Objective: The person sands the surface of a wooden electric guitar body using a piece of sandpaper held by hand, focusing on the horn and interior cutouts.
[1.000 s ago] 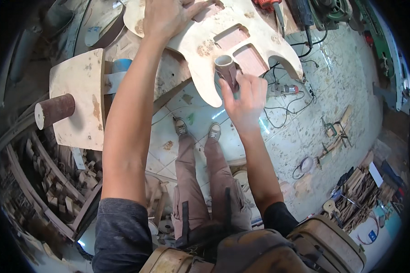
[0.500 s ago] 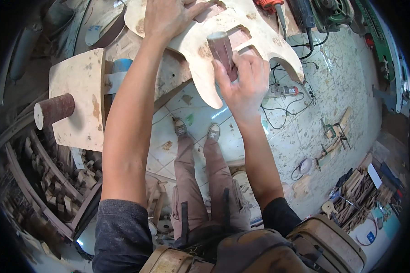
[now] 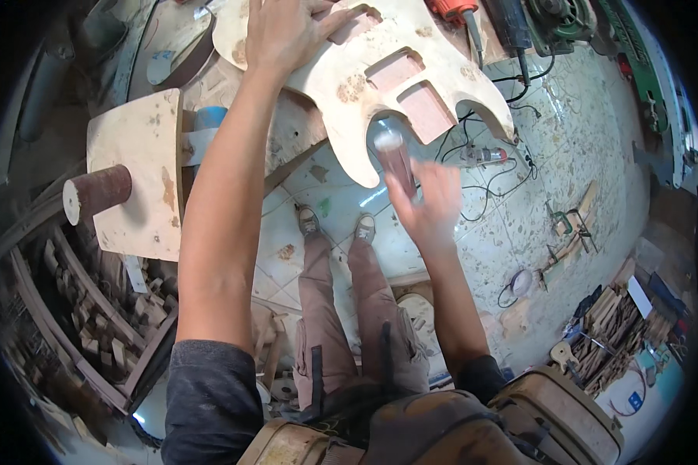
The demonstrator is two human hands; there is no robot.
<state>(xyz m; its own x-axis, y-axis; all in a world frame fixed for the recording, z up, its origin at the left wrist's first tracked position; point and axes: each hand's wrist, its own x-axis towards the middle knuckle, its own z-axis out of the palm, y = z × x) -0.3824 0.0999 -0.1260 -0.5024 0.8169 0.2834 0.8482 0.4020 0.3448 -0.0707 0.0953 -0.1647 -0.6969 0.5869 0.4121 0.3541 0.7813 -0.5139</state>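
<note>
My left hand [image 3: 283, 31] lies flat, fingers spread, on the far part of the pale unfinished wooden guitar body [image 3: 364, 85], pressing it against the workbench. My right hand [image 3: 426, 205], blurred, is wrapped around a short brown cylinder with a pale round end [image 3: 392, 155], set against the near edge of the body just below its two rectangular cut-outs. To the left, a dark brown drum [image 3: 93, 194] sticks out beside a pale curved wooden board [image 3: 136, 182].

right hand [image 3: 426, 205] and sanding cylinder [image 3: 394, 159] motion-blurred, guitar body [image 3: 364, 62] cut off at top
</note>
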